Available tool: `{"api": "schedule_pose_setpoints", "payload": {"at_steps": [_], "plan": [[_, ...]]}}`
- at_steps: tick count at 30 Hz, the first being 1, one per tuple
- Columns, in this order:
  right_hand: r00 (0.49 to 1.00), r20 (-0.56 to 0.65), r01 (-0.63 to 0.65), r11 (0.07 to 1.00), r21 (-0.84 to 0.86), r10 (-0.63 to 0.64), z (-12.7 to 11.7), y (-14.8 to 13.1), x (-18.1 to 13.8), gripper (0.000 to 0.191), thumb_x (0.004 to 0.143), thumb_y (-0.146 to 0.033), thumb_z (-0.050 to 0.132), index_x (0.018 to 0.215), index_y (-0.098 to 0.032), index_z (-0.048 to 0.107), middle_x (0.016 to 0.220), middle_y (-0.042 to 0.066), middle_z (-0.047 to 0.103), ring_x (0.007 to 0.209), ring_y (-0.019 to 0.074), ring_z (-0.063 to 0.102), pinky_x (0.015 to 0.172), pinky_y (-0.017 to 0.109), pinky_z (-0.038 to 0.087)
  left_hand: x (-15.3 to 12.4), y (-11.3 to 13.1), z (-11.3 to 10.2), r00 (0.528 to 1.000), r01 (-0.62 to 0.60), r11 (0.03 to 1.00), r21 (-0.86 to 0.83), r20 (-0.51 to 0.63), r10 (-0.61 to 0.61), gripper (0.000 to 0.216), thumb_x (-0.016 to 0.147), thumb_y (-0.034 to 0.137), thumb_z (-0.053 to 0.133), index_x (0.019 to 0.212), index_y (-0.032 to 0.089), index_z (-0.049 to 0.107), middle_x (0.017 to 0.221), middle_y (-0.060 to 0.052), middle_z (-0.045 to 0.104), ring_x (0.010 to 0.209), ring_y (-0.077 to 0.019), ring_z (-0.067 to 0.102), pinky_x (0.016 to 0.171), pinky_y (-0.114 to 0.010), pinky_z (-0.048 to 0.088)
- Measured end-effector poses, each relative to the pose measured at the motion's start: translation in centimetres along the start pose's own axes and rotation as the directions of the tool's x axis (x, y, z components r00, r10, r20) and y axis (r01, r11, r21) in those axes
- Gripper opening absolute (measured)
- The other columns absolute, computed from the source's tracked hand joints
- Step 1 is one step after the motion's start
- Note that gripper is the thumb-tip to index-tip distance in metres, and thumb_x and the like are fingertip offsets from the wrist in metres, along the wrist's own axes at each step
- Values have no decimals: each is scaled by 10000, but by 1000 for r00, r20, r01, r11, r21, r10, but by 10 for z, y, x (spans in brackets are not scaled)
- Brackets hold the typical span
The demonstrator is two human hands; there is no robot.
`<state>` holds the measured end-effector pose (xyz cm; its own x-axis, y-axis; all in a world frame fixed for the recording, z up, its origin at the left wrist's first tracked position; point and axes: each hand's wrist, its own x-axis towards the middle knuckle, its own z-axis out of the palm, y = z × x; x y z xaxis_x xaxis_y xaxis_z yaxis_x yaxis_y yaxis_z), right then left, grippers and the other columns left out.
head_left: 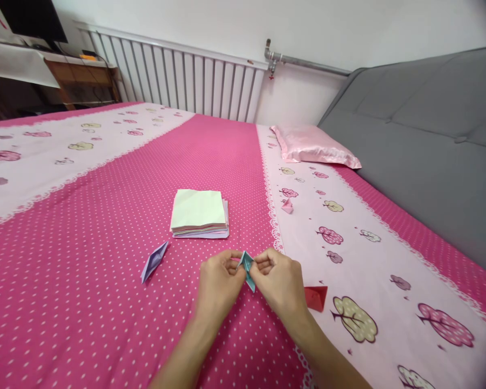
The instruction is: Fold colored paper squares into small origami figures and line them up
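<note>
As the left hand (218, 278) and right hand (281, 278) pinch a teal folded paper (247, 261) between them over the bedspread (105, 308), I see red paper (316, 299) partly hidden by the latter, then a purple folded paper (154, 263), a paper stack (198, 209), pink paper (287, 206), a pillow (314, 145) and a radiator (178, 70).

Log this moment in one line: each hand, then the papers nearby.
left hand: holding teal folded paper | right hand: holding same paper | nearby: paper stack, purple folded paper, red folded paper, pink folded paper
</note>
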<state>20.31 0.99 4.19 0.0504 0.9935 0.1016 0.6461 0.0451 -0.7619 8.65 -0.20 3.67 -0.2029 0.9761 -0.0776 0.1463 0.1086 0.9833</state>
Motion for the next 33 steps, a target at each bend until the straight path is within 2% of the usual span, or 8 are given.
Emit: {"api": "schedule_pose_setpoints", "payload": {"at_steps": [4, 14, 21, 26, 30, 33], "plan": [[1000, 0, 7, 1000, -2, -7, 0, 0, 0, 64, 676, -236, 576, 617, -212, 584, 576, 14, 668, 550, 187, 648, 580, 295, 511, 0, -3, 1, 1000, -8, 1000, 19, -1, 8, 187, 630, 135, 569, 771, 145, 691, 577, -30, 675, 516, -158, 623, 475, -211, 449], [995, 101, -43, 973, 228, 21, -2, 2, 4, 116, 720, -276, 565, 717, -186, 638, 651, 36, 697, 579, 187, 675, 549, 268, 525, 3, -1, -2, 1000, -1, 991, -135, 9, 3, 157, 625, 140, 604, 752, 116, 692, 555, -35, 652, 486, -142, 593, 457, -203, 434], [997, 73, -2, 980, 199, -13, 2, 4, 3, 90, 710, -263, 569, 683, -192, 616, 603, 17, 681, 525, 169, 652, 500, 247, 499, 3, -2, -1, 1000, 10, 995, -103, -1, -10, 149, 624, 168, 619, 746, 122, 691, 543, -30, 648, 476, -145, 591, 449, -205, 430], [998, 54, 32, 984, 173, -42, 3, 3, 1, 82, 720, -252, 561, 696, -194, 614, 594, 11, 674, 528, 167, 653, 525, 251, 502, 3, -4, -2, 1000, 12, 997, -74, -7, -12, 164, 624, 163, 607, 761, 126, 689, 538, -21, 644, 471, -139, 586, 446, -201, 423], [993, 113, 8, 969, 245, -37, -1, 3, 1, 158, 756, -271, 550, 863, -184, 626, 718, 43, 705, 608, 179, 674, 573, 269, 525, 6, -3, -4, 999, 30, 995, -99, -14, -32, 181, 625, 163, 602, 783, 115, 677, 543, -17, 640, 473, -135, 581, 462, -206, 429], [994, 93, 29, 960, 277, -56, -4, 3, 1, 241, 776, -279, 547, 992, -186, 600, 878, 68, 707, 699, 183, 682, 620, 281, 537, 6, -2, -6, 998, 37, 993, -110, -39, -41, 178, 624, 173, 606, 781, 115, 670, 536, -16, 637, 475, -138, 585, 471, -211, 429]]}}
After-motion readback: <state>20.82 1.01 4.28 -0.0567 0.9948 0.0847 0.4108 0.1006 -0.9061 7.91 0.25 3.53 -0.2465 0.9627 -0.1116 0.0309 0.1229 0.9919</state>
